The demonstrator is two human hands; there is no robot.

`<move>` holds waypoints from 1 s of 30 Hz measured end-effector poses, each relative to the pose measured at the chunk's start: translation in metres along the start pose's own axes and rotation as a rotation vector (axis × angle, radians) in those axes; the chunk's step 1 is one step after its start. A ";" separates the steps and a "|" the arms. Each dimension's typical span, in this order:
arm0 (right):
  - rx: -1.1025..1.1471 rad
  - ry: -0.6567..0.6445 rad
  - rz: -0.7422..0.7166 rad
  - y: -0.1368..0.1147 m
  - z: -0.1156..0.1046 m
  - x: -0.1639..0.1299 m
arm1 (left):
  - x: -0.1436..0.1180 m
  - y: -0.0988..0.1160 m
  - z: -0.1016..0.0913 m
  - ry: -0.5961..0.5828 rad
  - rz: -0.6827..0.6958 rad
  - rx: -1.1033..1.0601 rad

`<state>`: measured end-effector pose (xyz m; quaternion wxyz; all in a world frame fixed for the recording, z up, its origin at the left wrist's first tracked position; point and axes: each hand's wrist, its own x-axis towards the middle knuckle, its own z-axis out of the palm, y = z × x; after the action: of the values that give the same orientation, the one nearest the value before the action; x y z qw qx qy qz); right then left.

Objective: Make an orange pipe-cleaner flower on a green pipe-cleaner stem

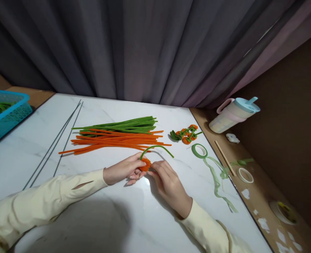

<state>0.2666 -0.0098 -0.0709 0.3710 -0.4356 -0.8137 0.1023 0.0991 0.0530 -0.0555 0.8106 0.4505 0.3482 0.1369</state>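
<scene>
My left hand (133,168) pinches a coiled orange pipe-cleaner flower (145,164) between thumb and fingers. A green pipe cleaner (159,147) rises from it and arcs over to the right. On the flower's right edge, the fingertips of my right hand (166,179) are closed; whether they grip a bit of it is hidden. Just beyond my hands lie a bundle of orange pipe cleaners (113,140) and, behind it, a bundle of green pipe cleaners (126,123). Several small orange-and-green pipe-cleaner flowers (187,135) rest in a cluster to the right.
Thin stem wires (56,144) lie at left, near a blue basket (26,100). Green tape (199,150) trails a loose strip (216,182) on the right. A tumbler (233,114), a wooden stick (225,158), a tape roll (244,175) and white scraps stand or lie beyond the white tabletop's edge.
</scene>
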 end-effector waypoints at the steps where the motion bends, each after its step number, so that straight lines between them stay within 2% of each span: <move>1: -0.004 0.007 -0.003 0.000 0.001 0.000 | 0.000 0.000 0.000 -0.001 0.001 0.002; 7: -0.018 0.022 -0.013 0.000 0.003 -0.002 | 0.001 -0.003 -0.002 -0.029 0.017 0.003; 20: -0.165 0.029 -0.158 0.004 0.004 0.000 | 0.000 -0.002 0.001 -0.043 0.012 0.032; 30: -0.013 0.046 -0.001 0.002 0.001 -0.004 | 0.001 -0.005 -0.003 -0.013 0.020 -0.029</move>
<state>0.2681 -0.0119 -0.0750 0.3867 -0.4397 -0.8059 0.0866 0.0975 0.0527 -0.0615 0.8179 0.4430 0.3363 0.1470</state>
